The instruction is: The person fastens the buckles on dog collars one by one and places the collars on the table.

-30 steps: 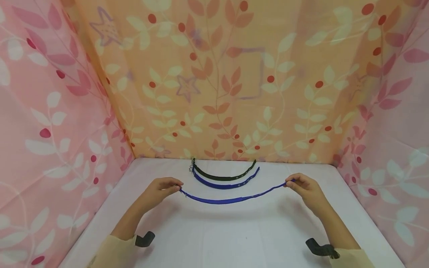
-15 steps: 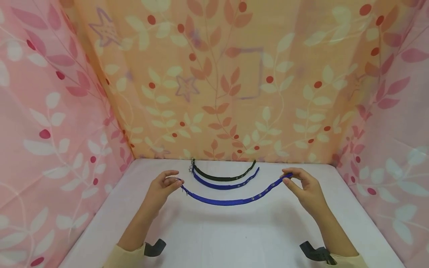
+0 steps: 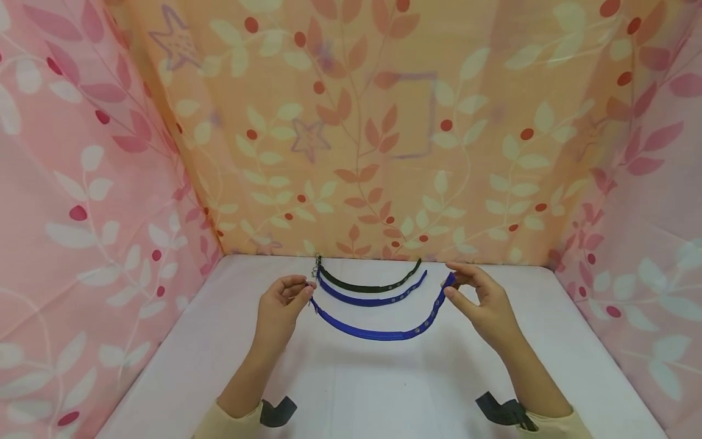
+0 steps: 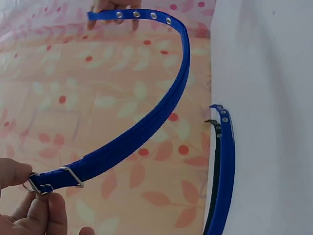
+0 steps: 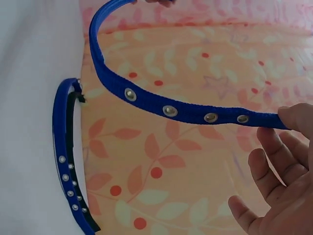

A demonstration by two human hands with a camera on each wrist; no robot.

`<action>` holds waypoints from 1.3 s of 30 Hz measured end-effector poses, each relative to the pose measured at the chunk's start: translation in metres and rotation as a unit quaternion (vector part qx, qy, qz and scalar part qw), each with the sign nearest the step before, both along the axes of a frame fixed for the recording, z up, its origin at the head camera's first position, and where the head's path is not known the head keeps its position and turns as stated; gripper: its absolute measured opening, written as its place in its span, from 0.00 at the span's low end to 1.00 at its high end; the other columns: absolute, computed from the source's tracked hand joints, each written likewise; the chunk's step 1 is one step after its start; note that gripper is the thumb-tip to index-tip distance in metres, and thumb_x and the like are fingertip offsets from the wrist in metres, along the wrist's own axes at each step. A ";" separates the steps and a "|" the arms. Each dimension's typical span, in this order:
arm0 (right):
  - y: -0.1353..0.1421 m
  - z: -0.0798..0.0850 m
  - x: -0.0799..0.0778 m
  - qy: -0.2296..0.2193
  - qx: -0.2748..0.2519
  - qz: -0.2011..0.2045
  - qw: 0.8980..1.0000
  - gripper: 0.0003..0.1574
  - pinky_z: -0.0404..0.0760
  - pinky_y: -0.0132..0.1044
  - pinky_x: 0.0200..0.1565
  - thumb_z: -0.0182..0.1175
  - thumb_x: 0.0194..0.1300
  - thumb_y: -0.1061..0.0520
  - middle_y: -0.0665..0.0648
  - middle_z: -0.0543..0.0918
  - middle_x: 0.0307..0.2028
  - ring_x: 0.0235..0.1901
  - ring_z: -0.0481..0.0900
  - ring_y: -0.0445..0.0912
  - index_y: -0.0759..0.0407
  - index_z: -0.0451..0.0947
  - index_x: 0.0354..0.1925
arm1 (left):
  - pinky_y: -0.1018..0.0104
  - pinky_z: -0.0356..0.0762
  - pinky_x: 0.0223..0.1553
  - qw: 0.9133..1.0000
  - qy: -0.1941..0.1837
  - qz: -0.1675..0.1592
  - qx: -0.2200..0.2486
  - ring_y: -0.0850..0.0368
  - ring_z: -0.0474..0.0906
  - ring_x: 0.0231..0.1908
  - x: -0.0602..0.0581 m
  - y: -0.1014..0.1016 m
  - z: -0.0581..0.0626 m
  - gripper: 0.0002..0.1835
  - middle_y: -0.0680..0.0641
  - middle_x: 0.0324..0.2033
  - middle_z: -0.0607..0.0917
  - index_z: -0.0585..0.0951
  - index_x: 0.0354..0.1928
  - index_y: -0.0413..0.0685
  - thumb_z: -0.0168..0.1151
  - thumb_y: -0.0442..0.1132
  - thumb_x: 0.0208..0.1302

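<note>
A blue pet collar [image 3: 378, 335] with metal eyelets hangs in a downward curve between both hands, above the white table. My left hand [image 3: 282, 305] pinches its buckle end; the metal buckle [image 4: 34, 183] and a wire loop [image 4: 72, 177] show in the left wrist view. My right hand [image 3: 482, 305] pinches the tapered eyelet end between thumb and fingers. Beyond it on the table lie a second blue collar [image 3: 367, 302] and a dark green collar [image 3: 362, 288], curved side by side with their buckles to the left.
The white table [image 3: 362, 390] runs back to an orange leaf-patterned cloth wall [image 3: 356, 122]. Pink patterned cloth stands along the left side [image 3: 109, 201] and the right side [image 3: 647, 201]. Black straps [image 3: 278, 412] are at both wrists.
Both hands have come closer together, the left moving right and the right moving left. The held collar now sags in a deeper curve, its eyelet end turned more upright.
</note>
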State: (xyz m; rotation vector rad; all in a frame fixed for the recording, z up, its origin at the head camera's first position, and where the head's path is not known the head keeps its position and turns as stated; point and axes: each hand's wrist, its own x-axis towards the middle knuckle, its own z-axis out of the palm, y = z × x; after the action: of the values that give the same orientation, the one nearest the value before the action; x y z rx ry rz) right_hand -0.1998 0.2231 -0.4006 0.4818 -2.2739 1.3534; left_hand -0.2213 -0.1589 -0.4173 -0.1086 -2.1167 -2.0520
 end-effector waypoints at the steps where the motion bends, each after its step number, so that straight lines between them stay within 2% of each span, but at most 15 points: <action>1: -0.003 0.002 0.001 0.001 -0.002 0.001 1.000 0.28 0.64 0.38 0.72 0.69 0.67 0.62 0.52 0.83 0.44 0.50 0.78 0.38 0.53 0.77 0.64 | 0.72 0.82 0.51 1.000 0.013 0.003 -0.014 0.55 0.86 0.49 0.002 0.003 0.000 0.15 0.44 0.47 0.89 0.80 0.54 0.44 0.69 0.37 0.68; 2: -0.006 0.003 0.002 0.001 -0.006 0.004 1.000 0.28 0.64 0.33 0.71 0.69 0.67 0.62 0.52 0.83 0.44 0.50 0.78 0.39 0.54 0.77 0.63 | 0.72 0.83 0.50 0.999 0.024 0.007 -0.029 0.55 0.86 0.48 0.005 0.006 0.000 0.14 0.46 0.46 0.89 0.82 0.53 0.45 0.70 0.37 0.68; 5: -0.015 0.008 0.006 0.005 -0.028 0.019 0.999 0.24 0.63 0.25 0.68 0.68 0.67 0.64 0.52 0.82 0.44 0.50 0.78 0.41 0.57 0.78 0.60 | 0.70 0.83 0.49 0.995 0.050 0.021 -0.080 0.55 0.84 0.47 0.012 0.014 0.001 0.13 0.52 0.43 0.90 0.84 0.53 0.49 0.70 0.39 0.68; 8: -0.024 0.011 0.010 0.004 -0.051 0.036 0.998 0.21 0.65 0.22 0.66 0.68 0.67 0.65 0.53 0.83 0.44 0.50 0.78 0.42 0.58 0.79 0.57 | 0.63 0.83 0.52 0.990 0.068 0.027 -0.119 0.57 0.83 0.48 0.019 0.021 0.004 0.13 0.56 0.42 0.90 0.85 0.54 0.52 0.69 0.40 0.68; 10: -0.029 0.012 0.013 0.000 -0.062 0.044 0.997 0.19 0.65 0.21 0.66 0.67 0.67 0.65 0.53 0.83 0.44 0.50 0.79 0.42 0.59 0.80 0.56 | 0.58 0.82 0.55 0.988 0.083 0.025 -0.129 0.59 0.83 0.49 0.024 0.026 0.005 0.13 0.58 0.42 0.90 0.85 0.54 0.54 0.69 0.39 0.69; 12: -0.035 0.011 0.016 -0.003 -0.063 0.051 0.997 0.18 0.65 0.21 0.66 0.67 0.68 0.64 0.52 0.83 0.45 0.50 0.79 0.42 0.58 0.80 0.55 | 0.57 0.81 0.58 0.986 0.097 0.020 -0.137 0.61 0.83 0.49 0.029 0.031 0.006 0.13 0.61 0.42 0.90 0.85 0.54 0.57 0.68 0.39 0.69; 19: -0.054 0.006 0.024 0.008 -0.020 0.094 0.995 0.14 0.73 0.27 0.60 0.67 0.68 0.64 0.48 0.84 0.41 0.47 0.79 0.43 0.49 0.84 0.50 | 0.68 0.84 0.50 0.981 0.139 -0.031 -0.134 0.62 0.83 0.50 0.047 0.048 0.007 0.13 0.62 0.45 0.89 0.84 0.55 0.60 0.66 0.39 0.71; 23: -0.062 0.005 0.028 0.020 0.008 0.099 0.995 0.15 0.77 0.31 0.57 0.69 0.66 0.62 0.44 0.84 0.43 0.47 0.80 0.42 0.45 0.84 0.48 | 0.69 0.82 0.53 0.978 0.162 -0.043 -0.123 0.60 0.84 0.50 0.053 0.053 0.006 0.14 0.62 0.47 0.89 0.83 0.55 0.59 0.66 0.37 0.71; 31: -0.073 -0.001 0.030 0.066 0.045 0.118 0.990 0.17 0.82 0.31 0.53 0.72 0.63 0.62 0.43 0.85 0.45 0.48 0.82 0.40 0.45 0.84 0.48 | 0.69 0.82 0.53 0.972 0.195 -0.077 -0.105 0.57 0.85 0.49 0.054 0.058 -0.001 0.14 0.58 0.46 0.88 0.86 0.53 0.56 0.67 0.33 0.69; 39: -0.079 -0.007 0.029 0.110 0.080 0.131 0.982 0.18 0.77 0.33 0.53 0.74 0.61 0.60 0.41 0.84 0.45 0.49 0.79 0.40 0.44 0.85 0.48 | 0.66 0.83 0.53 0.963 0.214 -0.109 -0.121 0.57 0.85 0.49 0.057 0.062 -0.002 0.12 0.58 0.46 0.87 0.86 0.53 0.55 0.66 0.35 0.70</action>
State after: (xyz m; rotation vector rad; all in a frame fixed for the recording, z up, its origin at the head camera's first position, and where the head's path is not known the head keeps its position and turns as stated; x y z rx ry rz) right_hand -0.1709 0.1440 -0.4080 0.9640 -2.2005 1.1695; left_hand -0.1640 -0.0969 -0.4193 -0.7778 -2.1279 -1.6605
